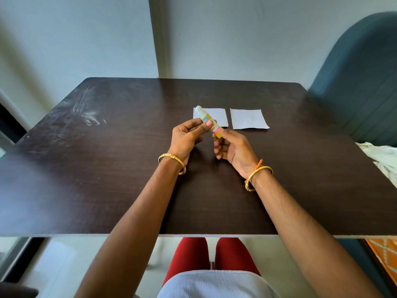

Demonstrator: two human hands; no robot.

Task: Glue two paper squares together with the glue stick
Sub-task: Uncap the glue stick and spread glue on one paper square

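Observation:
Two white paper squares lie side by side on the dark table (107, 168): the left paper square (219, 117) and the right paper square (248, 118). Above the table, in front of the left square, I hold a glue stick (209, 121) with a white cap and a yellow label, tilted with its cap end up and to the left. My left hand (187, 138) grips its upper part between thumb and fingers. My right hand (233, 147) grips its lower end. The stick covers part of the left square's near edge.
White smears mark the table's far left area (90, 112). A teal chair back (361, 82) stands at the right, with white cloth (382, 160) beside the table's right edge. The wall (214, 39) is just behind the table.

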